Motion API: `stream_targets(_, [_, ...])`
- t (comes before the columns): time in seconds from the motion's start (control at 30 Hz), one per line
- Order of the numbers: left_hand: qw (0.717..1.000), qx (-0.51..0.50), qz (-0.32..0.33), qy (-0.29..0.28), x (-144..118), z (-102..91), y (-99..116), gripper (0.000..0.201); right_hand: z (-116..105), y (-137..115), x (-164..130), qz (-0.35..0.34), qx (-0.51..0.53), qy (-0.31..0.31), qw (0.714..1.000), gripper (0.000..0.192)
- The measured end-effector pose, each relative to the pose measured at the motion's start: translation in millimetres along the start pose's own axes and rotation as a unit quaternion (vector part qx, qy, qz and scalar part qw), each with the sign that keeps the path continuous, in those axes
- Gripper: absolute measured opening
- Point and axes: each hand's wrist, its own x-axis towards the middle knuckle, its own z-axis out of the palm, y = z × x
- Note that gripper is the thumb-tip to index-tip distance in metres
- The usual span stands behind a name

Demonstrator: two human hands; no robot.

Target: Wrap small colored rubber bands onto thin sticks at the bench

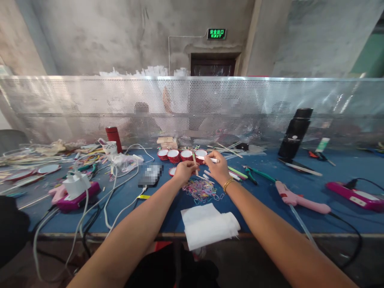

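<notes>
My left hand [185, 172] pinches a thin pale flat stick [194, 159], which stands nearly upright. A white marker pen [213, 159] lies in the closed fingers of my right hand [218, 168], its tip toward the stick. Just behind my hands is a row of small red round pieces with white tops [173, 155]. In front of them lies a loose pile of coloured loops [201, 190], perhaps rubber bands or clips. Several coloured pens [237, 173] rest beside my right hand. Nearer the table edge is a folded white cloth or tissue [210, 226].
To the right lie green-handled pliers [259, 173], a pink glue gun [300, 199], a black flask [295, 134] and a magenta power strip [355, 195]. To the left are a phone [150, 175], white cables [112, 196], another power strip [78, 197] and a red flask [113, 138]. A perforated metal screen [258, 112] stands behind.
</notes>
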Motion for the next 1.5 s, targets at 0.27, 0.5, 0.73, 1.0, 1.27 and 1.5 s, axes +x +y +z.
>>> stream_targets(0.27, [1.0, 0.004, -0.001, -0.003, 0.0, 0.3, -0.6, 0.022, 1.8, -2.6, -1.6, 0.001, 0.022, -0.011, 1.0, 0.02])
stream_targets(0.5, [1.0, 0.0, 0.007, -0.014, 0.6, 0.1, -2.0, 0.023, 3.0, -0.5, -1.6, -0.005, 0.018, -0.015, 1.0, 0.021])
stream_targets(0.73, [1.0, -0.008, 0.01, 0.0, 0.3, -0.4, -0.6, 0.022, -0.3, -0.7, 1.3, -0.001, -0.003, 0.009, 1.0, 0.019])
stream_targets(1.0, [1.0, -0.003, 0.002, 0.0, -3.8, 1.6, 3.3, 0.011, 2.0, -4.7, -1.7, -0.003, 0.012, -0.009, 1.0, 0.019])
stream_targets(1.27, [1.0, 0.013, 0.002, -0.003, -0.4, -0.5, -0.9, 0.022, 0.4, -2.3, 0.1, -0.004, 0.001, -0.004, 1.0, 0.02])
stream_targets(1.5, [1.0, -0.007, 0.004, -0.004, 0.0, -0.1, 0.2, 0.024, 0.2, -4.4, -1.1, 0.012, 0.014, 0.001, 1.0, 0.019])
